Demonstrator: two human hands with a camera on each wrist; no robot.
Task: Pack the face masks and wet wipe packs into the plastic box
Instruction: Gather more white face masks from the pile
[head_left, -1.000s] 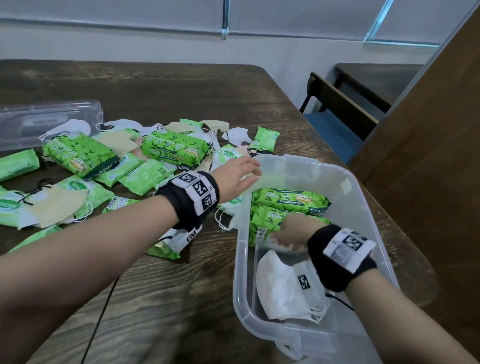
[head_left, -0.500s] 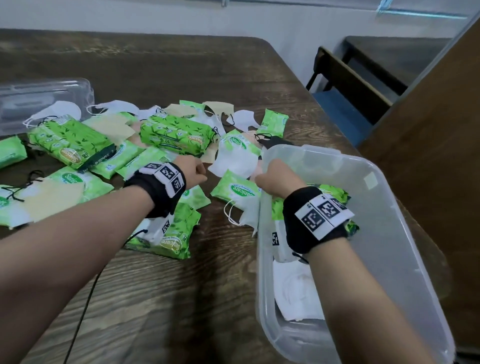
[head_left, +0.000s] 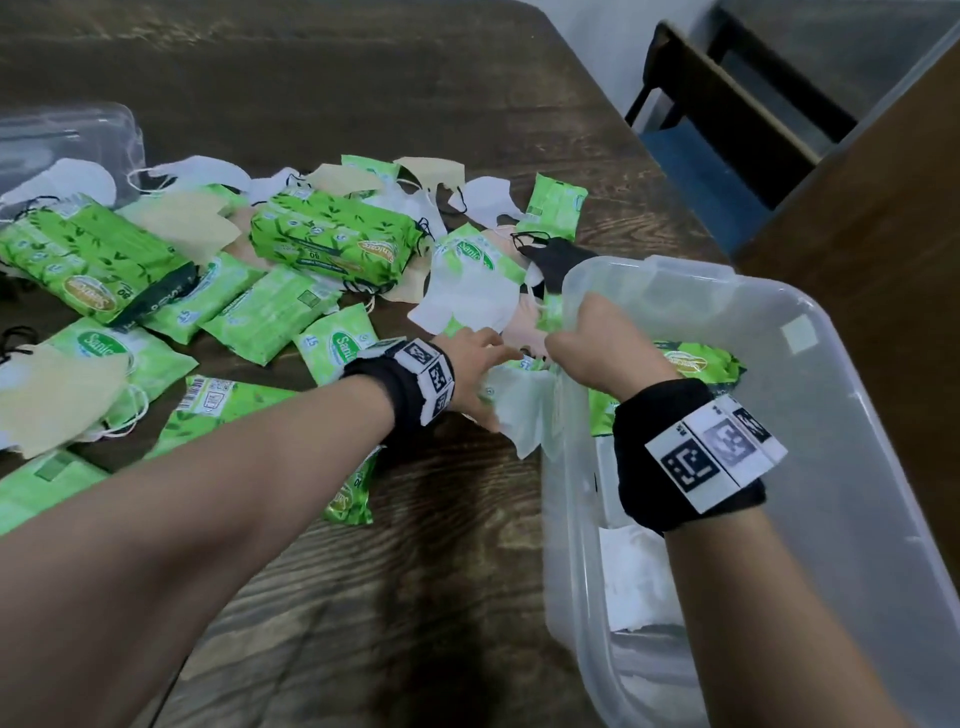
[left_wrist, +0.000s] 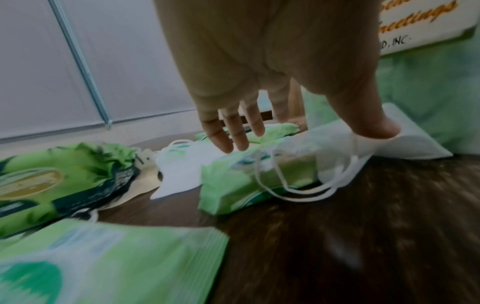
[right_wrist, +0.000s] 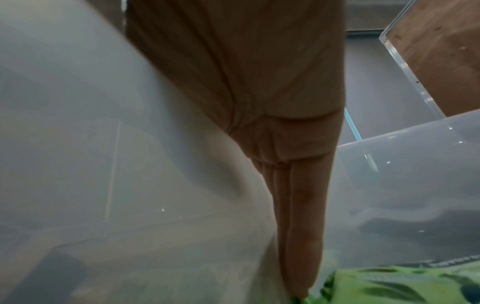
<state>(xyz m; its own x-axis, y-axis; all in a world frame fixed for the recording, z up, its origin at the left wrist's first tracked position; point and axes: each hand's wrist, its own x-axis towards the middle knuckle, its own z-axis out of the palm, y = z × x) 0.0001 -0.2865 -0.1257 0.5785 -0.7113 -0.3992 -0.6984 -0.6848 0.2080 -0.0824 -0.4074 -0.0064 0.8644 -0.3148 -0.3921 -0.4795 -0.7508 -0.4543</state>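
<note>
- Since half a second ago the left hand (head_left: 475, 371) has shifted right, onto a white face mask (left_wrist: 405, 144) against the plastic box (head_left: 852, 467) wall.
- Left fingers (left_wrist: 231, 131) straight, spread over a small wet wipe pack (left_wrist: 249, 185); thumb presses the mask.
- Right hand (head_left: 597, 343) inside the box, above a green pack (right_wrist: 405, 283); its grip cannot be told.
- More packs and masks lie left of the hands on the counter (head_left: 415, 597).

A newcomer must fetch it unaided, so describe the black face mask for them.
Start at the clear plastic box on the right side of the wooden table. At the box's far left corner, outside it, the black face mask lies on the table. The masks next to it are white or cream and the packs green; it alone is black.
</note>
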